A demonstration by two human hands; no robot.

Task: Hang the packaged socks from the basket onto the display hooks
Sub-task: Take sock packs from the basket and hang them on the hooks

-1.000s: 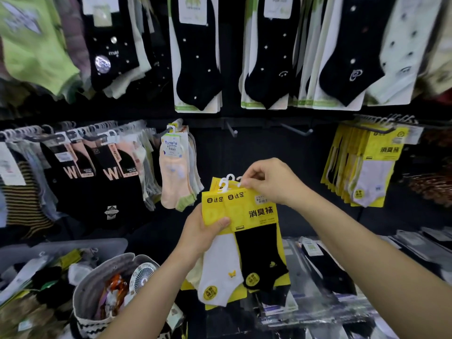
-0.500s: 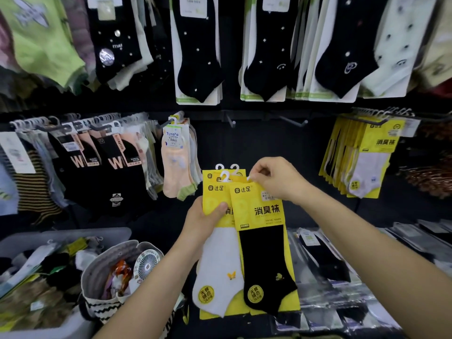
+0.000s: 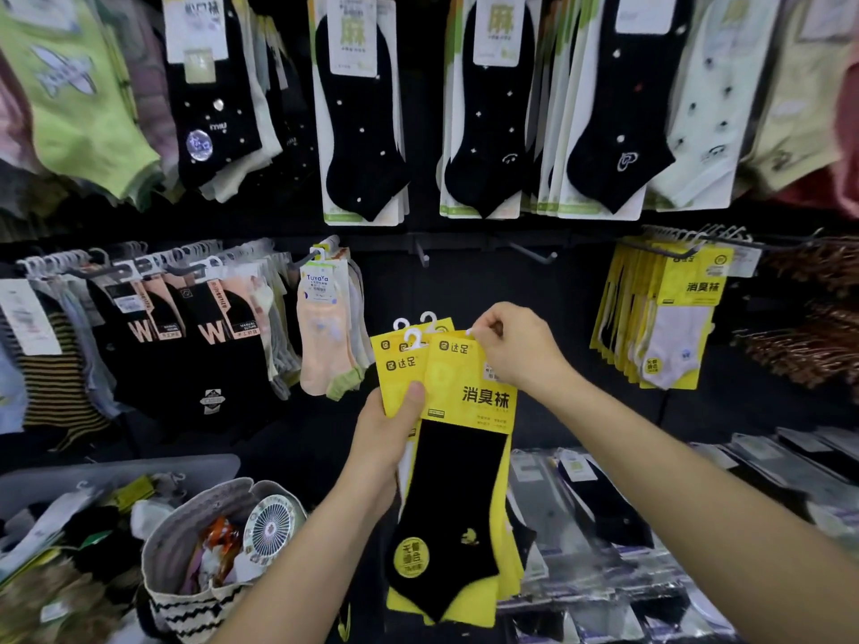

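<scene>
My left hand (image 3: 389, 432) grips a fanned stack of yellow sock packs (image 3: 400, 364) from the left, thumb across their cards. The front pack (image 3: 458, 481) holds a black sock and lies over the others. My right hand (image 3: 518, 348) pinches that front pack at its top right corner, by the white hanger hook. Two bare display hooks (image 3: 422, 254) (image 3: 534, 255) stick out of the dark wall just above the packs. A grey woven basket (image 3: 186, 557) with a zigzag band stands at lower left, holding a small fan and packets.
Matching yellow packs hang on a full hook at right (image 3: 669, 313). Peach socks (image 3: 325, 337) and black socks (image 3: 153, 318) hang at left. Black sock cards (image 3: 362, 113) fill the upper row. Clear-wrapped packs (image 3: 650, 527) lie on the shelf at lower right, a grey bin (image 3: 116, 474) at lower left.
The black-sock pack has slid left across the stack and now covers the white-sock pack. Both hands and the packs have risen a little toward the bare hooks.
</scene>
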